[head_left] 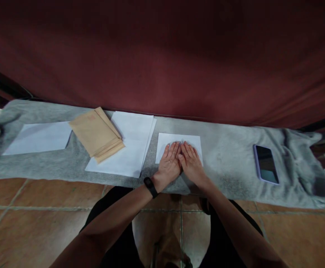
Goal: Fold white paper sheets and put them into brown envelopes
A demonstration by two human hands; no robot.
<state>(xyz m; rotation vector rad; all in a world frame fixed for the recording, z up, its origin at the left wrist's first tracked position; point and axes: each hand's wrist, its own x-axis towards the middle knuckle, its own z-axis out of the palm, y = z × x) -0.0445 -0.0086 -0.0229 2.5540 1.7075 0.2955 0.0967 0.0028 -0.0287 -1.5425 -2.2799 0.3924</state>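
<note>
With fingers outstretched and held close together, the left hand (170,163) and the right hand (192,165) are seen, in the head view, laid side by side on a small white sheet (162,143). The sheet is spread on a grey cloth (226,149). To its left, larger papers (128,149) are partly covered by brown envelopes (95,132); well to its right, a phone (267,163) is placed.
</note>
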